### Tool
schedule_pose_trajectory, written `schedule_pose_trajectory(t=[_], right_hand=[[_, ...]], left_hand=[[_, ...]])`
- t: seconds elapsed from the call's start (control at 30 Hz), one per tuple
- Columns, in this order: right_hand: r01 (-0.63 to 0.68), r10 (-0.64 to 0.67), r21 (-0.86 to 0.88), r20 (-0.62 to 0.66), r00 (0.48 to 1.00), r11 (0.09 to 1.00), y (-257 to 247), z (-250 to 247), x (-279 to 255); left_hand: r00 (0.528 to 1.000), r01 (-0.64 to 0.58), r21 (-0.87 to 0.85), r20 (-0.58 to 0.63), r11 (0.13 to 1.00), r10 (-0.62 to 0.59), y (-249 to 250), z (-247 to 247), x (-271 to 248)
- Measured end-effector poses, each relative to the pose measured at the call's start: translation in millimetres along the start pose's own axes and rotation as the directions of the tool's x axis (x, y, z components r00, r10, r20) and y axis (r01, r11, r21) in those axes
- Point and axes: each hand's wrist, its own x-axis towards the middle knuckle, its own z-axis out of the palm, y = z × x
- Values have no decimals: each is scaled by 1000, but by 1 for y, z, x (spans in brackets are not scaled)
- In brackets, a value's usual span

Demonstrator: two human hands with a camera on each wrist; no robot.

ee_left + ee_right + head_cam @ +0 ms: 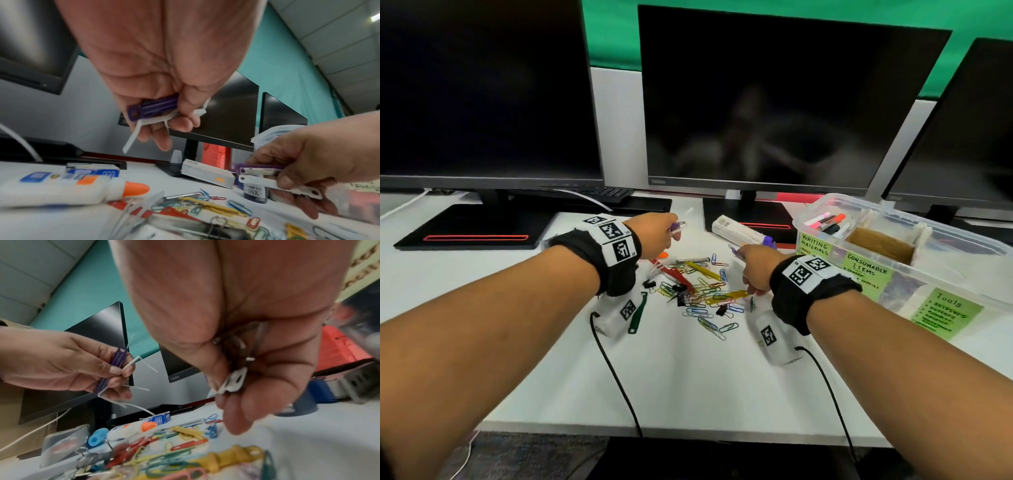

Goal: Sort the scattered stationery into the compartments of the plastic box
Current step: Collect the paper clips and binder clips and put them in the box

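Head view first: left hand (654, 236) pinches a purple and white fastener bundle (676, 229) at 12 o'clock of the clip pile (698, 291), right hand (755, 270) at 3 o'clock of it, both lifted off the desk (688, 377), I'd guess gathering like pieces before one drop. Plastic box (893, 246) sits at 2 o'clock, green labels reading "WRITING MATERIALS", "CONSUMABLE ITEMS", "Tools"; markers (828, 221) already in the far-left compartment. Monitor (774, 102) bezel logo too blurred to read. Left wrist view: fingers curled round purple strip (152, 107) and white prong pieces (144, 123), thumb clamping them. Right hand holds purple and white bars (267, 175) stacked flat. Ink bottle (255, 193) reads "STAMP PAD INK", behind it a white carton (207, 173). Glue bottle (72, 190) lies on its side at 9 o'clock. Right wrist view: right fingers gripping white bar ends (232, 381) plus metal strips (257, 340), held tight so the loose bundle won't slip. Yellow fastener (232, 456) unsorted at 6 o'clock.
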Motion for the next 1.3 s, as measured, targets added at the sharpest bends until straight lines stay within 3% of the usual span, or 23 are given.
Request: schedule_pose_trajectory(t=[0.1, 0.23, 0.4, 0.5, 0.77, 0.93, 1.1, 1.3], right_hand=[[45, -46, -62, -6, 999, 997, -9, 1, 6], [68, -65, -105, 35, 997, 992, -25, 1, 10], [54, -62, -96, -85, 994, 994, -43, -5, 16], [98, -104, -81, -67, 992, 992, -48, 0, 28], [51, -62, -452, -8, 998, 891, -52, 6, 42], [61, -59, -470, 18, 998, 881, -47, 6, 41], [54, -32, -450, 57, 998, 892, -46, 10, 42], [52, -16, -443, 85, 996, 895, -51, 9, 34]], left_hand=[[998, 57, -30, 17, 998, -56, -10, 1, 1], [998, 54, 136, 23, 989, -58, -16, 7, 4], [997, 58, 266, 39, 962, -71, -25, 11, 10], [993, 91, 324, 39, 942, -109, -30, 15, 14], [959, 112, 534, 164, 838, -232, -26, 29, 22], [950, 60, 629, 203, 775, -239, -21, 27, 25], [955, 58, 638, 189, 768, -229, -24, 27, 21], [974, 95, 519, 129, 850, -187, -24, 13, 19]])
